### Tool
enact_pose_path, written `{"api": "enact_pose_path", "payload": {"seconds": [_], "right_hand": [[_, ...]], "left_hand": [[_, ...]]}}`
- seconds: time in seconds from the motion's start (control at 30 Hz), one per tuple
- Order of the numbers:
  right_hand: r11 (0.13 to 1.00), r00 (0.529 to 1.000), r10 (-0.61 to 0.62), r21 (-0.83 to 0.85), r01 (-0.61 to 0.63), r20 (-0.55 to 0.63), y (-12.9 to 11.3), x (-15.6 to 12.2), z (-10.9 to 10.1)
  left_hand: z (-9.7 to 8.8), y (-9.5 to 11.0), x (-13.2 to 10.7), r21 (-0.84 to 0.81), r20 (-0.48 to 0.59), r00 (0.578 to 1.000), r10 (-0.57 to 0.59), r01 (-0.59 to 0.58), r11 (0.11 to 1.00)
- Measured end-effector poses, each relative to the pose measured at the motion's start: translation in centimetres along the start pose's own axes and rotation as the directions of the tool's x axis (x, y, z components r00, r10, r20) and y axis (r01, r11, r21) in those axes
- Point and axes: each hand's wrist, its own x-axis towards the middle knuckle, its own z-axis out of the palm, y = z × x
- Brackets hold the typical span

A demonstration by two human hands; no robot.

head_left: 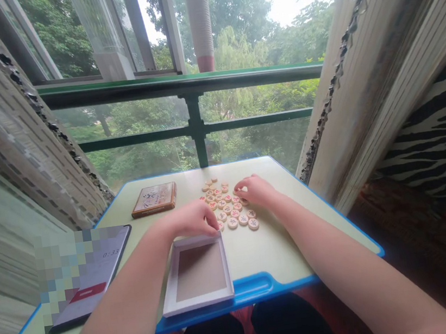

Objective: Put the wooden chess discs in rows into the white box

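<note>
Round wooden Chinese chess pieces (232, 222), marked with red or dark characters, lie in a loose cluster on the table. My left hand (195, 219) is closed, its fingers curled down by the cluster's near left edge, just over the far rim of an open box half (228, 267). One piece shows right beside those fingertips; whether they grip it is unclear. At the cluster's right side, my right hand (257, 190) has thumb and fingers drawn together in a pinch, low over the pieces. What is between them, if anything, I cannot make out.
The light table (283, 252) has a blue edge and a moulded groove in front. A decorated box lid (154, 199) lies at the back left. A tablet (98, 282) showing a timer rests left of my left forearm. Curtains (331, 87) flank the railing (236, 79) and window.
</note>
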Motion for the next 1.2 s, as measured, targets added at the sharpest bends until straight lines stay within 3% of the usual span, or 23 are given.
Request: {"api": "enact_pose_path", "payload": {"seconds": [0.17, 0.27, 0.43, 0.5, 0.63, 0.73, 0.9, 1.2], "right_hand": [[1.000, 1.000, 0.023, 0.001, -0.023, -0.006, -0.2, 0.0, -0.2], [0.999, 0.999, 0.053, 0.000, -0.053, -0.013, -0.4, 0.0, -0.2], [0.996, 0.996, 0.084, 0.020, -0.084, -0.025, -0.3, 0.0, -0.2], [0.995, 0.995, 0.086, 0.044, -0.084, -0.045, -0.3, 0.0, -0.3], [0.996, 0.995, 0.017, 0.089, -0.008, -0.096, -0.7, -0.3, -0.8], [0.987, 0.990, -0.091, 0.123, 0.103, -0.105, -1.5, -0.8, -0.9], [0.938, 0.956, -0.267, 0.195, 0.286, -0.118, -2.1, -1.3, -0.5], [0.983, 0.985, -0.150, 0.090, 0.158, -0.090, -0.9, -0.8, -0.6]], "left_hand": [[1.2, 1.0, 0.8, -0.032, -0.107, 0.987, 0.119, -0.123, 0.992], [2.0, 1.6, 1.4, 0.014, -0.205, 0.968, 0.147, -0.147, 0.989], [1.9, 1.7, 1.6, 0.017, -0.248, 0.957, 0.150, -0.151, 0.988], [1.0, 1.1, 1.0, -0.019, -0.230, 0.971, 0.067, -0.073, 0.997], [-1.4, -0.8, -1.1, -0.094, -0.057, 0.992, -0.110, 0.105, 0.990], [-2.5, -2.0, -2.0, -0.108, 0.011, 0.992, -0.127, 0.128, 0.986], [-2.5, -2.7, -2.2, -0.046, 0.113, 0.983, -0.145, 0.151, 0.987], [-2.0, -3.5, -2.0, 0.058, 0.114, 0.966, -0.234, 0.229, 0.972]]}}
